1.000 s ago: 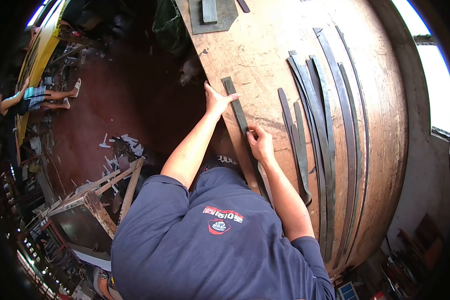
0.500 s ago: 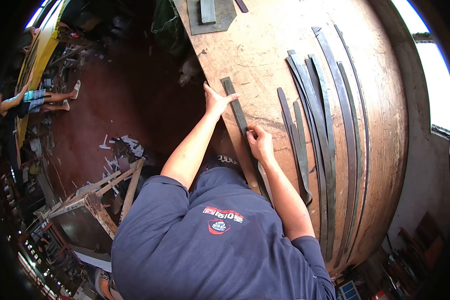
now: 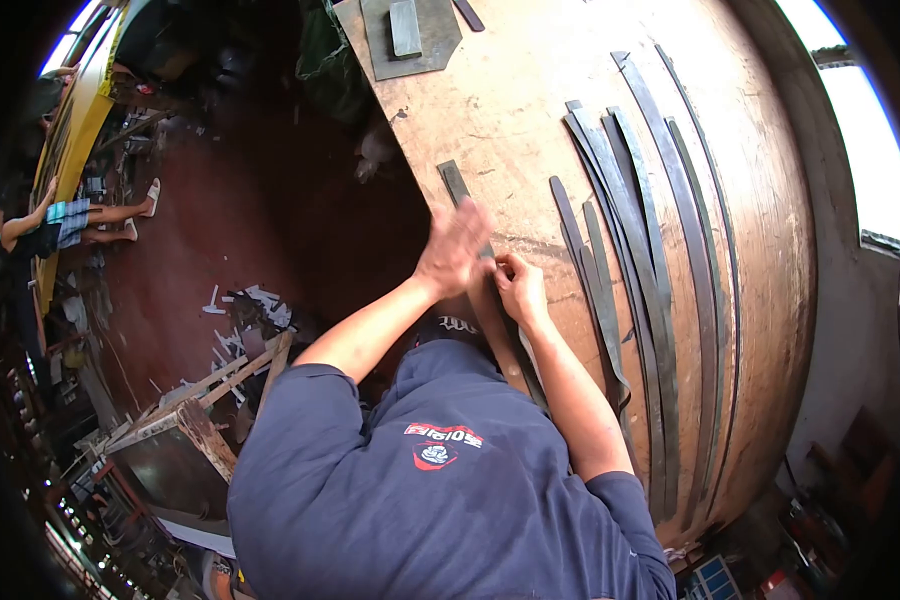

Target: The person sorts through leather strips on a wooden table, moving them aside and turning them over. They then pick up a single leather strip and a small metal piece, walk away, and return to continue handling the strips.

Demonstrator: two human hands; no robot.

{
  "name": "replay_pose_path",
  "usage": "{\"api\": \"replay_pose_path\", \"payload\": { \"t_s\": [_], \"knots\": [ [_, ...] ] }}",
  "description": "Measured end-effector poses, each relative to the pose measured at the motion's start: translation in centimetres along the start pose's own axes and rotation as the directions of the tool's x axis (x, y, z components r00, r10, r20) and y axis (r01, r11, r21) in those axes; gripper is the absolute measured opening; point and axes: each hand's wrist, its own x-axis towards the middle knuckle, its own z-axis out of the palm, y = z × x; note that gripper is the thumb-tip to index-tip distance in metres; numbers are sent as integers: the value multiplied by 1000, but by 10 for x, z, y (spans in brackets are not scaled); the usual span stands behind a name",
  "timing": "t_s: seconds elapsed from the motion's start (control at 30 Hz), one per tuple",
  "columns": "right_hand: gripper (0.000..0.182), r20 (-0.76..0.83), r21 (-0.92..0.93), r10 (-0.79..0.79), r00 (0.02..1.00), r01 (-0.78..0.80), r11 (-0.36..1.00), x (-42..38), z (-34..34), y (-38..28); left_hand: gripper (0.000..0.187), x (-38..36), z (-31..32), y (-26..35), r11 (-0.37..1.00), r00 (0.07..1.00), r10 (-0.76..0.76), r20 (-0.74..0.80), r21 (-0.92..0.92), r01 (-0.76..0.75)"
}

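A long dark flat strip (image 3: 453,180) lies along the near left edge of the wooden table, its end toward the far side. My left hand (image 3: 455,248) is over the strip with its fingers stretched out, slightly blurred and covering part of it. Just to its right, my right hand (image 3: 520,290) is closed, thumb and fingers pinched at the strip's edge. Below the hands, the strip runs on toward my body and goes partly out of sight behind my right forearm.
Several more dark strips (image 3: 688,190) lie lengthwise across the wooden table (image 3: 530,90). A grey plate (image 3: 425,60) with a small block (image 3: 405,28) sits at the far corner. Off the left edge are a wooden frame (image 3: 195,385) and white scraps (image 3: 260,305). Another person (image 3: 70,215) stands at far left.
My left hand has moved from the table's edge down and right along the strip, close to my right hand, its fingers now extended. My right hand stays at nearly the same spot.
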Motion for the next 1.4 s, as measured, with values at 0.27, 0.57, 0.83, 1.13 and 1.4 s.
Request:
{"api": "replay_pose_path", "payload": {
  "t_s": [0.27,0.57,0.83,1.13,1.4],
  "knots": [
    [16,8,11,-8,1000,8,1000,-3,-2,-7,77,53,-39,-52,958,916,32,400,249,-142],
    [28,138,-34,-5,990,10,999,-7,-14,2,71,43,15,-13,938,940,-339,41,93,335],
    [63,376,165,-31,926,-34,986,-36,-37,33,64,42,16,-10,915,932,-360,-24,188,358],
    [53,361,63,-29,932,6,998,-43,-40,39,63,42,23,-13,910,932,-358,-57,202,362],
    [33,281,207,-17,960,-44,977,-57,-37,47,64,44,18,-11,905,928,-372,-29,213,369]
  ]
}}
